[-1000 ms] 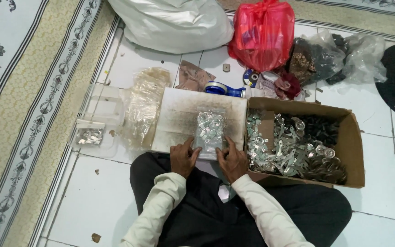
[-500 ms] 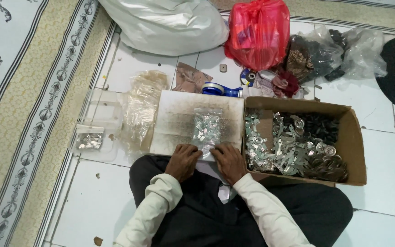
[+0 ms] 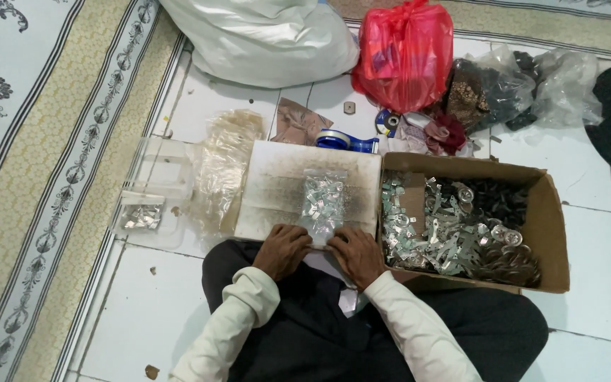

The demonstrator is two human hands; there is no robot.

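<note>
Pressing two hands (image 3: pixel 319 251) on one clear packet (image 3: pixel 322 205).

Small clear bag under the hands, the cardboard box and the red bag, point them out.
Clear bag (image 3: pixel 322 201): head view, middle of the bag of metal bits.
Cardboard box (image 3: pixel 552 226): head view, right wall.
Red bag (image 3: pixel 404 53): head view, middle of its front.

Single head-worn view: looks steeply down from above the seated person's lap onto the tiled floor (image 3: pixel 588 170), near enough to frame both hands, with a carpet (image 3: pixel 30 141) at left.
</note>
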